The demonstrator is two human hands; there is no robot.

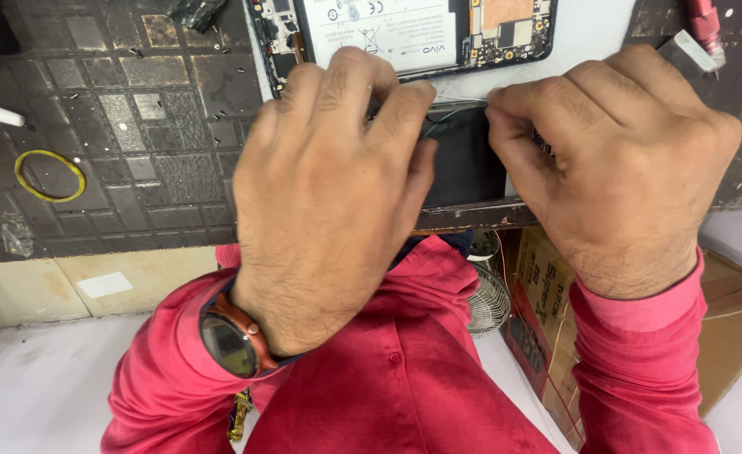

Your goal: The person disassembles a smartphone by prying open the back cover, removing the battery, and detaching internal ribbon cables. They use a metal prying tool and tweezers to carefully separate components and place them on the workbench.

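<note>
Both hands at worktop (135, 126) front edge: left hand (329, 193) & right hand (623, 168) each pinch thin wire (459, 102) taut over dark panel (463, 160), by opened phone (405, 34).

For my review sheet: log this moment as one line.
left hand: pinching thin wire | right hand: pinching wire's other end | opened phone: just beyond hands | mat: yellow rubber band

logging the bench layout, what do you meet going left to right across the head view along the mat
yellow rubber band → left hand → dark flat panel between the hands → right hand; the opened phone lies farther back, above both hands.
</note>
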